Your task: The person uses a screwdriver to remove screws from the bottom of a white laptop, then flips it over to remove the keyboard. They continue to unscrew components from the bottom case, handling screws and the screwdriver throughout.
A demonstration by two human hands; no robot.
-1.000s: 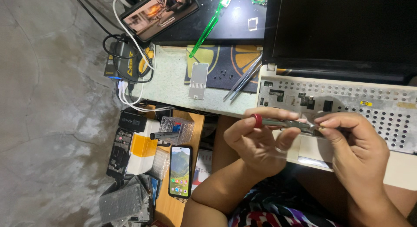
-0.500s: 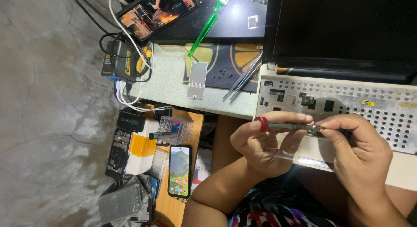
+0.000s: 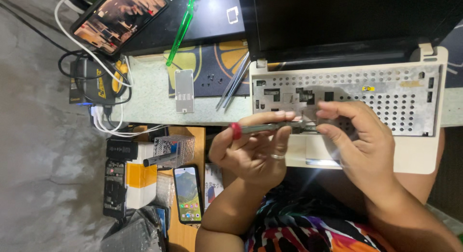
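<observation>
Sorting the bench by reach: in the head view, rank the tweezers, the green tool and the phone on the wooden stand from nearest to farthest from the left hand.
From the left hand:
1. Tweezers, just above it on the mat.
2. Phone on the wooden stand, lower left; close to the tweezers' distance.
3. Green tool, far up by the black surface.

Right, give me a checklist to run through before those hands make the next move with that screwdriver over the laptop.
1. Grip on tool: left hand holds the slim red-capped screwdriver: ok.
2. Tip steadied: right hand pinches the tip end: ok.
3. Tip seated in a screw: hidden by fingers: cannot tell.
4. Work exposed: white laptop with its perforated metal keyboard tray bare, lid open: ok.
5. Metal tweezers within reach, lying beside the laptop on the bench: ok.
6. Loose small screws lie on the dark mat, uncontained: not ok.
</observation>
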